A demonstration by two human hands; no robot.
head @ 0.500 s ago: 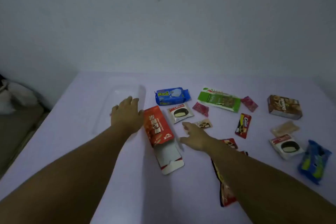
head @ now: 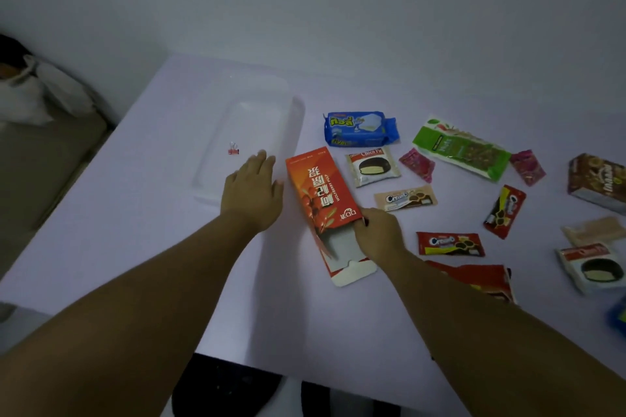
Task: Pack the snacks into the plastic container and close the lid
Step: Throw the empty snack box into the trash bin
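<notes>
**Q:** Snacks first — where are they, and where is the container?

**A:** Snacks lie loose on a pale table [head: 338, 332], none packed yet. The clear plastic container [head: 257, 132] sits at the left, open side up and hard to see against the table; a small red clip [head: 233, 149] shows in or under it. I cannot make out a lid.

**Q:** Which snack is being handled?

**A:** An orange carton [head: 321, 193] marked "wolfberry pulp", lying flat just right of the container with its near end flap hanging open. The right hand [head: 377, 234] pinches that open end, fingers curled at the mouth, probably because the opening gives an edge to grip.

**Q:** And the other hand?

**A:** The left hand [head: 252, 193] is flat, fingers straight and together, over the container's near right corner, touching or just above it; likely steadying it.

**Q:** What surrounds them?

**A:** Beyond the carton, a blue wafer pack [head: 359, 130] and a Choco Pie [head: 372, 166]; further right a cream-biscuit packet [head: 404, 198], a green nut bar [head: 464, 149], two pink sweets, red biscuit packets and a brown box [head: 598, 181]. All are spread apart, so each can be picked singly.
</notes>
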